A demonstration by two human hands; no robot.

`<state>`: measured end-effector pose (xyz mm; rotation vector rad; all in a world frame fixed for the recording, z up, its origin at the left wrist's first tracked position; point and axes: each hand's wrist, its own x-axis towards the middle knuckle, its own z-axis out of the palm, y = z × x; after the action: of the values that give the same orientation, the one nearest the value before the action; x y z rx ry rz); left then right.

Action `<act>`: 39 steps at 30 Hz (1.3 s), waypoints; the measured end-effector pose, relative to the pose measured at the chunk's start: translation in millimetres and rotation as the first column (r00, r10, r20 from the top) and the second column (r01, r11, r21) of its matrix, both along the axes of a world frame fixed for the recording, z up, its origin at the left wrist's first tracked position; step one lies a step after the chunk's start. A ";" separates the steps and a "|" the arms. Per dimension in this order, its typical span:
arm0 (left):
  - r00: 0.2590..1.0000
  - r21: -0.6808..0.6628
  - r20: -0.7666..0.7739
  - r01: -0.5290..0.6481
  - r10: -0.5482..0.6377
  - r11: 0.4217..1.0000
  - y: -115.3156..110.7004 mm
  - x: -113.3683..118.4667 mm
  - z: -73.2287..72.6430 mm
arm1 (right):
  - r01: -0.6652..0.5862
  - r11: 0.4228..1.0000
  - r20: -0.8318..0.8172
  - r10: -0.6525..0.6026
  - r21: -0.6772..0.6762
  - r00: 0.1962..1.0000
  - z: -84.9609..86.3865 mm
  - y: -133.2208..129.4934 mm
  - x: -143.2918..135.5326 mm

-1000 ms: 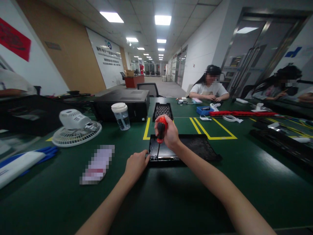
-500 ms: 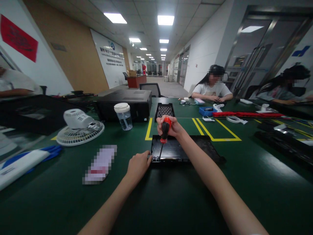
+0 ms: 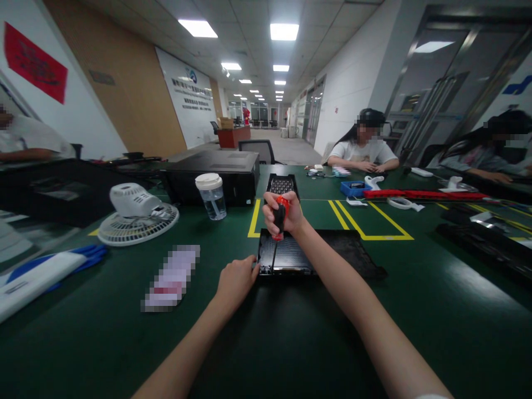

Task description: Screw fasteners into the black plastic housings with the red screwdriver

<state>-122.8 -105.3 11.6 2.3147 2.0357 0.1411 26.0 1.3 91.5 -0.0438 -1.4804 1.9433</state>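
A black panel (image 3: 307, 255) lies on the green table in front of me. My right hand (image 3: 286, 213) is wrapped round the handle of a red and black screwdriver (image 3: 281, 216), its shaft slanting down to the panel's near left corner. At that same corner my left hand (image 3: 239, 278) presses its fingers against the panel's left edge. Behind my right hand stands a black tray (image 3: 283, 183) with a patterned inside, partly hidden by the hand.
A lidded cup (image 3: 211, 197), a white fan (image 3: 137, 216) and a pixelated item (image 3: 172, 277) are on the left. A black case (image 3: 211, 172) stands behind. Toward the right are a blue box (image 3: 353, 188), a red strip (image 3: 419, 194) and people.
My right hand's fingers have shifted round the screwdriver handle, now covering more of its left side. My left hand has stayed at the panel's corner. The view has shifted slightly.
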 end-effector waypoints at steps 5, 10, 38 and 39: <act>1.000 -0.001 -0.008 -0.012 0.012 1.000 0.2 0.6 -1.4 | -0.025 1.000 -0.029 0.025 0.010 0.999 -3.2 -2.0 0.1; 1.000 -0.028 -0.004 -0.028 0.028 0.999 0.5 1.0 -0.9 | -0.110 0.994 -0.014 0.110 -0.003 0.994 -5.4 -4.3 -5.9; 1.000 -0.012 -0.004 -0.014 0.014 1.000 -0.3 1.1 -1.8 | -0.010 0.993 -0.099 0.022 0.118 0.995 -0.8 -32.4 -11.1; 1.000 -0.011 -0.004 -0.013 0.013 1.000 -0.2 1.0 -2.2 | 0.005 0.993 -0.100 0.007 0.116 0.995 -0.7 -32.8 -11.0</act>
<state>-121.8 -105.5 9.4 2.2975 2.0491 0.1253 15.1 -31.4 90.8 0.1043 -1.5236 1.8295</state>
